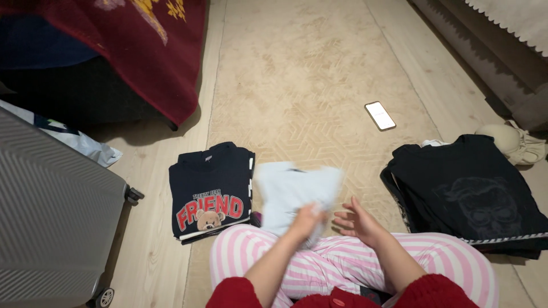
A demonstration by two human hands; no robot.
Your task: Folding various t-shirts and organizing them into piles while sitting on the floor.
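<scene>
I sit on the floor in pink-and-white striped trousers with red sleeves. My left hand [306, 221] grips a pale blue garment [295, 191], which is blurred and lifted just above my knees. Beside it to the right, my right hand [358, 219] is free, fingers spread, palm turned toward the garment. To the left lies a folded pile topped by a dark navy top with a bear print [210, 189]. To the right lies a pile of black clothes with a faint skull print [471, 191].
A beige rug [302, 80] covers the floor ahead, with a phone [380, 116] lying on it. A grey hard suitcase [51, 228] stands at the left. A dark red blanket [142, 45] hangs at top left. Cream cloth items [514, 142] sit far right.
</scene>
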